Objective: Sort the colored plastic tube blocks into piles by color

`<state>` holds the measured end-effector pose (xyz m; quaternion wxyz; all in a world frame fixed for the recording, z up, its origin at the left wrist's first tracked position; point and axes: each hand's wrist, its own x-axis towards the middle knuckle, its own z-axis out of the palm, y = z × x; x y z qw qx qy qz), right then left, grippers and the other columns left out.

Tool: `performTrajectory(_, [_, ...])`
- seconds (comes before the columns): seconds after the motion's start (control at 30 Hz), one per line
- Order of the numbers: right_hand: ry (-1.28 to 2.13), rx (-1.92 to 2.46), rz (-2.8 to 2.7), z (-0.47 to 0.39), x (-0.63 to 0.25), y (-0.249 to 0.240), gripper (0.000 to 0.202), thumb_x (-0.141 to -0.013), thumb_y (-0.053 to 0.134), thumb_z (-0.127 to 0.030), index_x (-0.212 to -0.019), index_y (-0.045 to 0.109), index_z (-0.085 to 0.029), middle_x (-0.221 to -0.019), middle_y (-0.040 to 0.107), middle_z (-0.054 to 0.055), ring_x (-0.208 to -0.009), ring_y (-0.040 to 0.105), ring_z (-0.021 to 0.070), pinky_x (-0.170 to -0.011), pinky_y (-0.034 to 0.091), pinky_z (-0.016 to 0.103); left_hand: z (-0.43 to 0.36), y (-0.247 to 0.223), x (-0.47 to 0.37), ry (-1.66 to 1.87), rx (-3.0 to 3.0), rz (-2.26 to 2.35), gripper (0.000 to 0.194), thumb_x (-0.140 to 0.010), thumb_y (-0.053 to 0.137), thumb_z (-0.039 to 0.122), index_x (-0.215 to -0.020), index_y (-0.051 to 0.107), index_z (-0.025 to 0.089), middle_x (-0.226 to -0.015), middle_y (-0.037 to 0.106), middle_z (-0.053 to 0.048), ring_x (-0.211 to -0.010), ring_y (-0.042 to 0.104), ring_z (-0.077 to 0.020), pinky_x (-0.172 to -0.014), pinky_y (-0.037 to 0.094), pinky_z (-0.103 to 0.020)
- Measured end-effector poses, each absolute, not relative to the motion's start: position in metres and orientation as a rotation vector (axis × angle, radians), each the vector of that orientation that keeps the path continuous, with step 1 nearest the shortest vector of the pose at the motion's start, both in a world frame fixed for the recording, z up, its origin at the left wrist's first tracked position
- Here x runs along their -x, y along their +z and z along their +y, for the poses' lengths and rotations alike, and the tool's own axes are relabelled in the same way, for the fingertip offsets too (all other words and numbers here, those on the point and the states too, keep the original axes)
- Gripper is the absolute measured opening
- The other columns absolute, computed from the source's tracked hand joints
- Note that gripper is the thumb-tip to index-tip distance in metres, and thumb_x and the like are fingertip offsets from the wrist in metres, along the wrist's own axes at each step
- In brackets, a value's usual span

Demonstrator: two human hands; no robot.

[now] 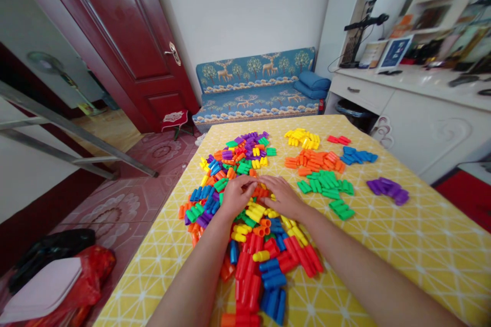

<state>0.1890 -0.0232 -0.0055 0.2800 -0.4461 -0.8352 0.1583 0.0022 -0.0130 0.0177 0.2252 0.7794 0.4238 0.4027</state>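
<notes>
My left hand (238, 195) is over the middle of a mixed pile of plastic bullet-shaped building blocks, its fingers curled and thumb bent in close to them. Whatever may lie between its fingertips is hidden. Just to the right, my right hand (282, 196) reaches over the same pile with fingers stretched and thumb apart. Orange blocks (261, 192) show between the two hands. Yellow blocks (255, 211) lie just below them. Nearer to me are red blocks (249, 265) and blue blocks (273, 302). Purple blocks (251, 139) show at the pile's far end.
Sorted by colour on the right of the yellow-patterned tablecloth (383, 260) are yellow (303, 138), orange (316, 160), green (327, 184), blue (357, 156), red (339, 139) and purple blocks (388, 189). Beyond stand a blue sofa (253, 94) and white dresser (429, 117).
</notes>
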Motion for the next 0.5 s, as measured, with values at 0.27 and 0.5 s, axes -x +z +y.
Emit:
performTrajectory(0.27, [0.359,1.179,-2.100,-0.031,-0.199,-0.007,0.020,-0.086,0.059,-0.038,-0.092,0.066,-0.020,-0.092,0.063,0.006,-0.092,0.057,0.0199,-0.083,0.045,0.034,-0.013,0.017,-0.001,1.107,-2.148,1.196,0.016,-0.086,0.057,0.025,-0.090,0.071,0.018,-0.086,0.072,-0.004,-0.076,0.064,-0.0151,-0.070,0.048,-0.025])
performTrajectory(0.5, [0.402,1.144,-2.221,-0.035,-0.200,-0.005,0.042,-0.082,0.063,-0.044,-0.118,0.062,-0.023,-0.112,0.061,0.008,-0.107,0.055,0.0229,-0.092,0.043,0.038,-0.013,0.016,-0.001,1.108,-2.161,1.175,0.018,-0.087,0.055,0.027,-0.090,0.071,0.018,-0.086,0.072,-0.005,-0.077,0.065,-0.0161,-0.070,0.049,-0.026])
